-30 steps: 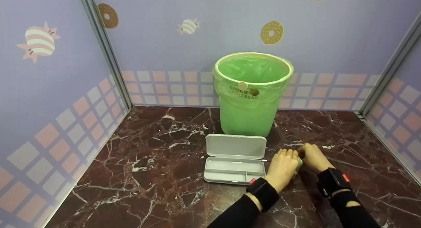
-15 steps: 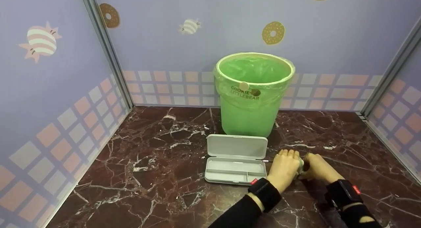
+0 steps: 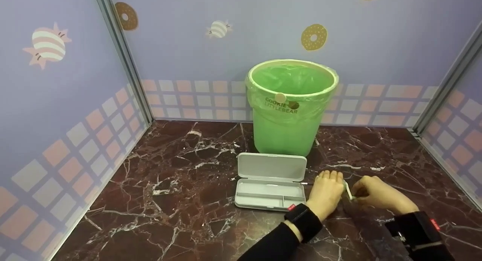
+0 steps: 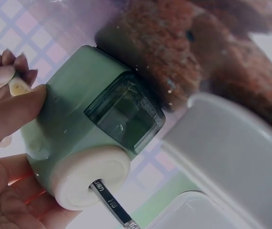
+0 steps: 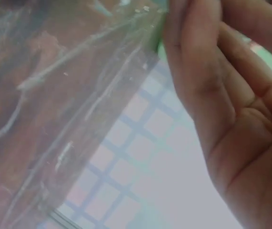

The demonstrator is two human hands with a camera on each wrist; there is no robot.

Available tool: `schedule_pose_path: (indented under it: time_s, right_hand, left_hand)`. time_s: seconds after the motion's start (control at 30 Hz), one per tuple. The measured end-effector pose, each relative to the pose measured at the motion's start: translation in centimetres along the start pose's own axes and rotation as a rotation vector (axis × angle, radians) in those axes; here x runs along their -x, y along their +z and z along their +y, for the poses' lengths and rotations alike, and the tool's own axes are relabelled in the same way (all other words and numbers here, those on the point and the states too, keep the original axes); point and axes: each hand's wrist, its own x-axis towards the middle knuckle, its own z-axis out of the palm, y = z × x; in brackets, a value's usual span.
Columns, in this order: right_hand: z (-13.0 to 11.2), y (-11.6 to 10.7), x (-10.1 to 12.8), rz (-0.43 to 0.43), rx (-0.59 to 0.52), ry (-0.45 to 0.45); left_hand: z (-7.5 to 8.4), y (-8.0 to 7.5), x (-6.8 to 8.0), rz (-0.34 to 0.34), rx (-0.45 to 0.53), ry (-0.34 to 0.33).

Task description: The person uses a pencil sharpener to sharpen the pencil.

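Observation:
My left hand (image 3: 327, 193) grips a green pencil sharpener (image 4: 74, 100) between thumb and fingers. The sharpener has a clear dark shavings window (image 4: 126, 112) and a cream round front. A dark pencil (image 4: 111, 202) marked HB is in the hole of that front; its far end (image 3: 304, 183) shows left of the hand in the head view. On the sharpener's other side, my right hand (image 3: 380, 193) pinches the knob (image 4: 19, 87) of its pale crank handle (image 3: 348, 191). In the right wrist view the right hand's (image 5: 236, 105) fingers are curled, their tips cut off by the frame's top.
An open grey pencil case (image 3: 260, 207) with divided compartments lies just left of my left hand, its lid raised toward the back. Behind it stands a green bin (image 3: 284, 131) with a clear liner. Patterned walls (image 3: 188, 46) enclose the dark marble tabletop (image 3: 180, 215).
My right hand has moved right and toward me, circling with the crank handle, which now shows between the hands. My left hand keeps its grip on the sharpener almost unmoved.

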Motion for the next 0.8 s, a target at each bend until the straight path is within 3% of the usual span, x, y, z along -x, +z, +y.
schedule_pose_path:
  time_s: [0.13, 0.3, 0.5, 0.8]
  right_hand:
    - [-0.6, -0.7, 0.0, 0.045, 0.008, 0.017]
    - [-1.2, -1.1, -0.1, 0.164, 0.019, 0.067]
    - [-1.2, -1.2, -1.0, 0.336, 0.056, 0.13]
    - [0.6, -0.4, -3.2, 0.443, 0.147, 0.126]
  left_hand:
    - [-0.1, -0.1, -0.1, -0.033, 0.01, 0.008]
    - [-0.1, -0.3, -0.2, -0.084, 0.012, 0.017]
    - [-0.1, -0.4, -0.1, -0.102, 0.014, 0.025]
    - [0.1, -0.3, -0.1, -0.089, -0.025, 0.04]
